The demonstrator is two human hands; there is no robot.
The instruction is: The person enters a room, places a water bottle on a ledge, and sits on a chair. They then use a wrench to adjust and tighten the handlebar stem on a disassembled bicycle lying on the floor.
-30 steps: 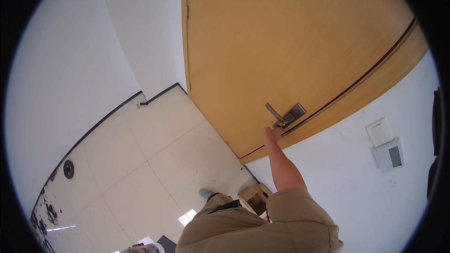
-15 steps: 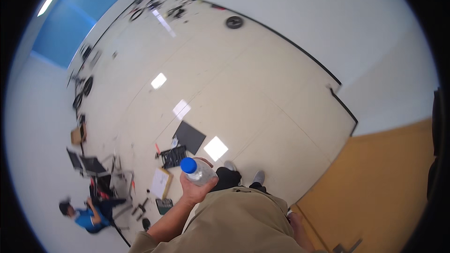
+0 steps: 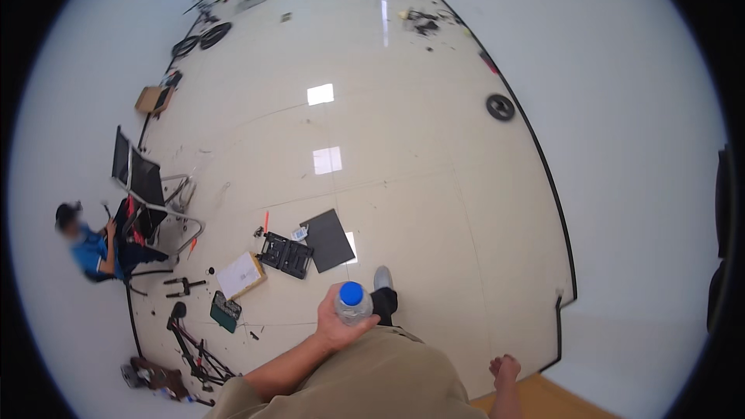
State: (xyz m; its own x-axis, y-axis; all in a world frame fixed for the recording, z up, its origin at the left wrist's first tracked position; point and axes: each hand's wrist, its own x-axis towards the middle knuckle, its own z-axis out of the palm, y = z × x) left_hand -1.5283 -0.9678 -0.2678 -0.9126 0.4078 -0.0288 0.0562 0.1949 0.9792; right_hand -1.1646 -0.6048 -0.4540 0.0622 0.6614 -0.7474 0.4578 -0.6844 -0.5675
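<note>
One clear, see-through bottle [image 3: 355, 313] with a round blue cap [image 3: 351, 293], held in front of the wearer's torso, low and near mid-view; cap faces the camera, leaning to 12 o'clock, base toward 6; long axis strongly foreshortened, roughly upright, exact tilt cannot be told. Left hand [image 3: 334, 327] grasps the body, fingers around the far side, thumb on the near; right hand [image 3: 505, 368] hangs at 4 o'clock from the bottle, fingers bent, whether clenched or loose I cannot tell.

Counts, hours read from the bottle: one dark flat panel [image 3: 329, 240] on the floor at 11; one black tool case [image 3: 285, 254], lying open at 10; one yellow-edged box [image 3: 242, 275] with white top, between 9 and 10; one green case [image 3: 226, 311] at 9; one bicycle frame [image 3: 190, 349] between 8 and 9; two dark tyres [image 3: 216, 36], side by side, far off at 11; one dark wheel [image 3: 500, 107] at 1; one seated person in blue [image 3: 91, 248], past 9.
</note>
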